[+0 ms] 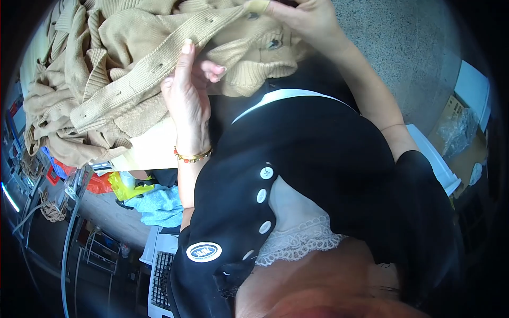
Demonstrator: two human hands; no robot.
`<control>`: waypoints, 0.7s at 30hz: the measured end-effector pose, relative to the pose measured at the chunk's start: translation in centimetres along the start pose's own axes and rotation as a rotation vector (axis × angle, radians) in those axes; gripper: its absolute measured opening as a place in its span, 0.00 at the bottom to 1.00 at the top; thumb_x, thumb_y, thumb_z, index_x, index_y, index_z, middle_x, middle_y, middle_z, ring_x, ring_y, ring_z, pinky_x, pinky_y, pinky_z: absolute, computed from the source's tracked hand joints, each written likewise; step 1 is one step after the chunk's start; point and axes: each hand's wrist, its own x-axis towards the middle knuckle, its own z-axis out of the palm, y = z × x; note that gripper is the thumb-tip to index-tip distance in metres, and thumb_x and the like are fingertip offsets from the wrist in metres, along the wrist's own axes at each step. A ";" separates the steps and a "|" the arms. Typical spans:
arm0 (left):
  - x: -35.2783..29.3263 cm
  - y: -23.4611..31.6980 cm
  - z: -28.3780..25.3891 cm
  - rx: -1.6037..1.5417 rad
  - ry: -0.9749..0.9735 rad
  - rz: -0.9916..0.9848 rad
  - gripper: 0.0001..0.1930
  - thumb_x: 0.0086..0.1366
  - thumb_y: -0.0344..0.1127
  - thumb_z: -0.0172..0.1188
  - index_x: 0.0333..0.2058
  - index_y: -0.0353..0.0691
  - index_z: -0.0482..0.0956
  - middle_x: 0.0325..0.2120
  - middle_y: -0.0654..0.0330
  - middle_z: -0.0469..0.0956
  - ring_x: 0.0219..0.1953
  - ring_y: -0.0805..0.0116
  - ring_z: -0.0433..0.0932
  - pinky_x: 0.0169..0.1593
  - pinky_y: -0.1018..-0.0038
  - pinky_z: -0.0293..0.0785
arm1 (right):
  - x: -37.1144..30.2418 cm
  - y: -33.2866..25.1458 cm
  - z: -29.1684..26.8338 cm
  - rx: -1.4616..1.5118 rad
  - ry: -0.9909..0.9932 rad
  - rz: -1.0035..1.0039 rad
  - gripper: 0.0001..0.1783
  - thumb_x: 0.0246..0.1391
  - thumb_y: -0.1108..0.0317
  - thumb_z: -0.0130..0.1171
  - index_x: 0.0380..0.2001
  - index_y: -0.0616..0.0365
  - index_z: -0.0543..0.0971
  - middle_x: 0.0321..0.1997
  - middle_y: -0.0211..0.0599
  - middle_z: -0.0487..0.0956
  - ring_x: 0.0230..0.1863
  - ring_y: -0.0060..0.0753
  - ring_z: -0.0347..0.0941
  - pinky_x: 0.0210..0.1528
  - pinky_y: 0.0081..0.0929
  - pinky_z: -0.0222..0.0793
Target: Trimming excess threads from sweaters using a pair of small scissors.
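A tan knitted cardigan (143, 40) lies heaped in folds at the upper left, with dark buttons showing on part of it. Its ribbed front band (127, 89), dotted with buttonholes, stretches slantwise between my hands. My left hand (188, 93), with a red and gold bracelet on the wrist, grips this band, thumb on top and some fingers behind the cloth. At the top of the view my right hand (299, 18) pinches the band farther along; a pale yellow cover shows at one of its fingertips. The heap hides most of the cardigan's shape.
Under the knitwear is a pale tabletop (156, 146). Below its edge are a yellow plastic bag (122, 185) and light blue fabric (159, 206). A white plastic bin (435, 161) and cardboard with clear wrap (458, 130) sit at the right on the speckled floor (392, 37).
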 end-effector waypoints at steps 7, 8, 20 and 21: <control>0.7 -0.8 0.3 -0.013 -0.147 -0.169 0.24 0.70 0.43 0.55 0.52 0.24 0.72 0.48 0.43 0.79 0.25 0.70 0.81 0.27 0.83 0.75 | -0.7 2.6 -2.5 0.392 0.090 0.407 0.16 0.59 0.74 0.60 0.50 0.67 0.79 0.48 0.35 0.81 0.48 0.21 0.75 0.51 0.20 0.72; 0.8 -1.0 0.3 -0.006 -0.202 -0.196 0.27 0.71 0.43 0.54 0.57 0.22 0.66 0.49 0.42 0.78 0.27 0.69 0.82 0.27 0.83 0.76 | -0.8 2.9 -2.5 0.387 0.088 0.408 0.16 0.59 0.74 0.60 0.50 0.67 0.79 0.48 0.35 0.81 0.48 0.21 0.75 0.51 0.20 0.72; 2.9 -1.4 1.9 0.014 -0.226 -0.245 0.24 0.69 0.41 0.56 0.55 0.26 0.69 0.49 0.45 0.77 0.28 0.68 0.83 0.25 0.83 0.76 | -3.4 5.7 -0.1 -0.006 -0.244 0.466 0.11 0.52 0.71 0.65 0.38 0.64 0.81 0.34 0.28 0.80 0.37 0.18 0.73 0.41 0.18 0.70; 2.9 -1.5 1.9 0.039 -0.215 -0.252 0.24 0.69 0.41 0.57 0.54 0.27 0.70 0.49 0.46 0.78 0.28 0.69 0.83 0.24 0.83 0.76 | -3.5 5.5 0.2 0.052 -0.172 0.391 0.10 0.52 0.71 0.66 0.35 0.66 0.81 0.34 0.28 0.80 0.36 0.16 0.72 0.39 0.17 0.70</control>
